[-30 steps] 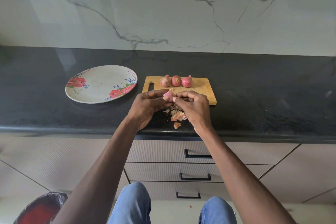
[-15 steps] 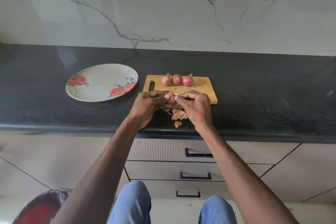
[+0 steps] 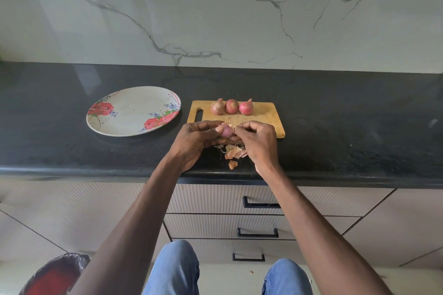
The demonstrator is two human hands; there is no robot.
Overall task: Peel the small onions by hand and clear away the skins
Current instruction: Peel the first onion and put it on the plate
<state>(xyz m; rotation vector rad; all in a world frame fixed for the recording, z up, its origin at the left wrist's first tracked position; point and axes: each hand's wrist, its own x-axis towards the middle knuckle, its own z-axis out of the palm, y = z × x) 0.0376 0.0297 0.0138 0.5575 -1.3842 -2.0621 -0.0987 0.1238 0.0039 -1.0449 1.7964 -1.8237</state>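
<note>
While the left hand (image 3: 195, 140) cups a small onion (image 3: 226, 130) in curled fingers just in front of the board (image 3: 263, 117), the right hand (image 3: 257, 137) comes in from the other side, thumb and forefinger pinching at the onion's top, where a wisp of dry skin sticks up. The two hands meet over the board's near edge, knuckles almost touching, and the onion shows pale purple between them (mostly bare, though the fingers hide its underside).

Below the hands, just in front of the board, a loose heap of skins (image 3: 233, 152) lies on the black counter (image 3: 347, 132), with one stray flake (image 3: 232, 164) closer to the counter's front edge. A few scraps sit on the board itself beside the hands.

Along the board's far edge three more onions wait in a row, touching one another: the left one (image 3: 217, 107) paler and papery, the middle one (image 3: 231, 106) and the right one (image 3: 246, 107) redder, all with skins on. The board's handle slot points left toward a flowered plate (image 3: 129, 112), which sits just left of the board on the counter.

Beyond the board rises a veined marble wall (image 3: 215, 12). Under the counter, in front of the board, are drawers (image 3: 225, 225) with dark handles, and blue-jeaned knees (image 3: 176, 268) show at the bottom.
</note>
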